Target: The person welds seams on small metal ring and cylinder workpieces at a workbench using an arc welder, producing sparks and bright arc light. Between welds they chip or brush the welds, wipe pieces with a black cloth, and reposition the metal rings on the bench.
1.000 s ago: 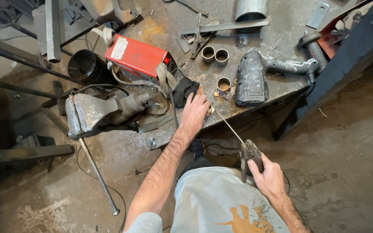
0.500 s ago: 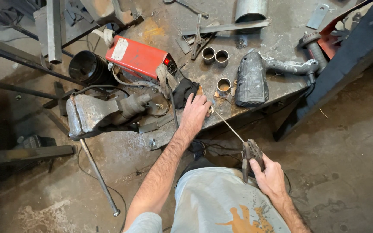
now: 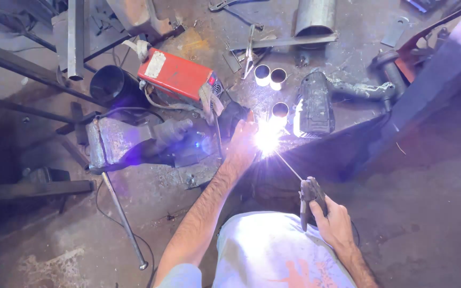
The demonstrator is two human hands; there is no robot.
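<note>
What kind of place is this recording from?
Most likely a metalworking or welding shop: a bright welding arc burns at the edge of a steel workbench, beside a red welding machine and a bench vise.

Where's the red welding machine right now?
In the head view, the red welding machine sits upper left of centre on the metal worktable, between the black bucket and the bench vise.

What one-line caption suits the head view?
Right hand holds an electrode holder, rod tip sparking brightly beside left hand on the cluttered workbench.
</note>
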